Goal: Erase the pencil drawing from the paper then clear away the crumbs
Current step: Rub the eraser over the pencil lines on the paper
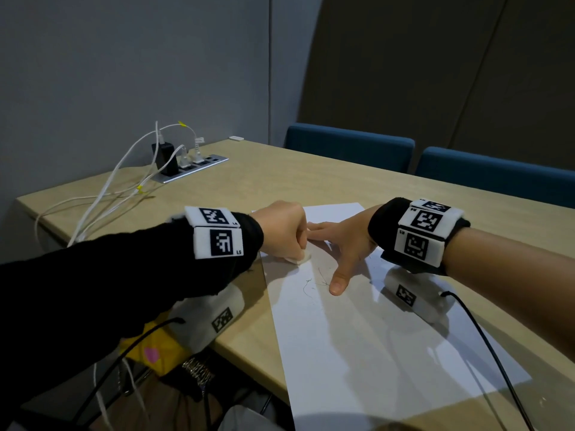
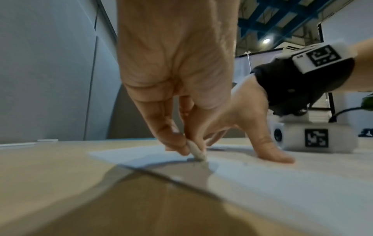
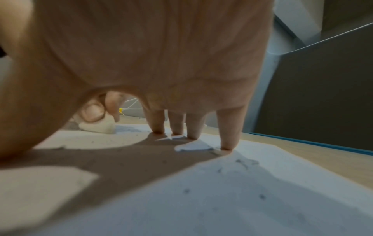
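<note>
A white rectangular sheet of paper (image 1: pixel 357 331) lay flat on the light wooden tabletop (image 1: pixel 280 178), turned at an angle so that one long edge ran toward the table's near edge. Near its far end a few thin, wavering pencil lines (image 1: pixel 314 283) showed, faint and broken. Small dark eraser crumbs (image 3: pixel 240 166) were scattered over the sheet, seen most clearly from the right wrist view.

The left hand (image 1: pixel 281 231) was closed, its thumb and fingers pinched round a small off-white eraser (image 1: pixel 300 259) with a rounded, worn shape. The eraser's lower end touched the paper close to the sheet's left edge, just beyond the pencil lines. In the left wrist view the eraser (image 2: pixel 196 152) stood tilted between the fingertips, its tip on the sheet.

The right hand (image 1: pixel 345 244) lay spread and flat on the paper just beside the left, fingers straight and apart, holding nothing. Its thumb (image 1: pixel 339 279) pressed down next to the pencil lines, and the fingertips (image 3: pixel 227 143) rested on the sheet farther out.

Both wrists wore black bands with white blocks bearing black square markers. At the table's far left corner a silver power strip (image 1: pixel 193 171) held a black charger and white cables (image 1: pixel 102 203). Two blue chair backs (image 1: pixel 348 147) stood behind the table.
</note>
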### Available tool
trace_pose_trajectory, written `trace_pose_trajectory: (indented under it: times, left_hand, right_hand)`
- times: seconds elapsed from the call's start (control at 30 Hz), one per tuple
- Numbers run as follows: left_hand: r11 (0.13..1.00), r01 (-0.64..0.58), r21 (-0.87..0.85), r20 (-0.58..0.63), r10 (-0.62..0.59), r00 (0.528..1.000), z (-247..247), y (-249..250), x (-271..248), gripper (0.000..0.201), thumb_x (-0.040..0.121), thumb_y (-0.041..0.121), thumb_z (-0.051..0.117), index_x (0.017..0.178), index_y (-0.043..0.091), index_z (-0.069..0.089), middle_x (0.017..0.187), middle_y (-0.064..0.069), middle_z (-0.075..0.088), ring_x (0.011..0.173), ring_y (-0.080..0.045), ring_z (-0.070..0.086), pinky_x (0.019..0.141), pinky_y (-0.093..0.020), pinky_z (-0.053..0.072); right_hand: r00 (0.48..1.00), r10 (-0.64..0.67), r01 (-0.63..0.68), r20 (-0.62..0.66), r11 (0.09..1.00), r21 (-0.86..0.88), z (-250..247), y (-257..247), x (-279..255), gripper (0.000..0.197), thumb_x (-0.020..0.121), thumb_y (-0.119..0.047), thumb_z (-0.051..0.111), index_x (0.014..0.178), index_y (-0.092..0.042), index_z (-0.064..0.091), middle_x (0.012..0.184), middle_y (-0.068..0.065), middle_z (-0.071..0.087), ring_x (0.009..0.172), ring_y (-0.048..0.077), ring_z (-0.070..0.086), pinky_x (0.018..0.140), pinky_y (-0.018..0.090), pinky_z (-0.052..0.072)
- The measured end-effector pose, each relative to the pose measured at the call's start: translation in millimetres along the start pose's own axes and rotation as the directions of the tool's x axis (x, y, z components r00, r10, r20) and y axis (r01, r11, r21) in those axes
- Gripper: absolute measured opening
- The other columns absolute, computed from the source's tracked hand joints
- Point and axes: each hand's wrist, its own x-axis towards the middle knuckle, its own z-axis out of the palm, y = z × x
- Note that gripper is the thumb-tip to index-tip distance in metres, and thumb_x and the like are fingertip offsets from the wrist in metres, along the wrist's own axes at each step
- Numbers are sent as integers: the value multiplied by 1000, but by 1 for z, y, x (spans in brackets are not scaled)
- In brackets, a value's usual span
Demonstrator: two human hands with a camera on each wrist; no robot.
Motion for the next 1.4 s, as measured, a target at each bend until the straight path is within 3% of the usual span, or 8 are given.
trace_pose_trajectory:
  times: [0.17,0.3,0.43,0.63,0.83,1.0,1.2,1.4]
  left_hand:
    - [999,-36,-25,153,39,987,3,2,-4,18,79,21,71,64,24,60,60,7,60,68,-15,62,59,-19,44]
    - [999,-30,19,80,28,996,3,1,1,9,82,25,69,77,19,65,68,9,58,70,-11,56,64,-21,44]
    - [999,36,-2,119,-35,992,-1,-4,7,14,84,21,67,72,22,60,62,11,60,63,-10,58,63,-18,45]
    - [999,34,3,141,-34,989,-4,-4,9,14,84,23,67,71,21,61,59,11,61,64,-11,60,60,-16,44]
    - [999,-1,-41,55,4,998,1,6,17,9,81,24,70,80,16,68,65,8,60,62,-7,55,60,-17,44]
    - [997,-55,-60,235,68,970,6,16,4,16,82,20,70,69,25,61,58,10,60,53,-5,56,64,-17,45]
    - [990,-80,114,28,77,997,3,14,9,9,85,16,65,89,11,71,74,11,55,68,-5,48,55,-11,37]
    - [997,-79,-6,119,79,990,10,12,-2,4,82,19,68,81,21,65,73,11,58,75,-12,58,66,-20,42]
  right_hand:
    - [1000,-20,20,-5,1000,-7,0,-3,-5,102,70,-53,73,145,-46,4,156,-16,-5,144,17,13,114,44,19]
    - [1000,-10,10,-7,1000,-3,1,-3,-6,109,68,-58,72,146,-43,-2,156,-16,-10,146,16,7,116,45,17]
    - [999,28,-29,-34,999,-35,6,0,-15,116,69,-63,67,147,-35,-15,155,-13,-22,146,16,-3,117,46,12]
    - [1000,-8,8,15,1000,20,20,12,-27,116,71,-56,71,146,-35,-15,152,-23,-20,144,5,-6,119,38,6]
    - [999,-31,31,18,999,31,21,15,-22,120,67,-61,71,146,-39,-17,152,-24,-20,145,5,-6,119,42,7]
    - [998,-66,65,20,996,64,21,14,-21,106,68,-57,73,145,-45,1,154,-21,-10,144,10,7,117,43,16]
    - [999,-31,30,29,1000,7,20,16,-19,119,66,-64,69,146,-40,-16,152,-23,-20,144,5,-10,118,44,3]
    - [998,-53,51,34,998,44,20,14,-20,115,67,-59,72,145,-46,-11,154,-23,-17,145,8,-1,117,43,10]
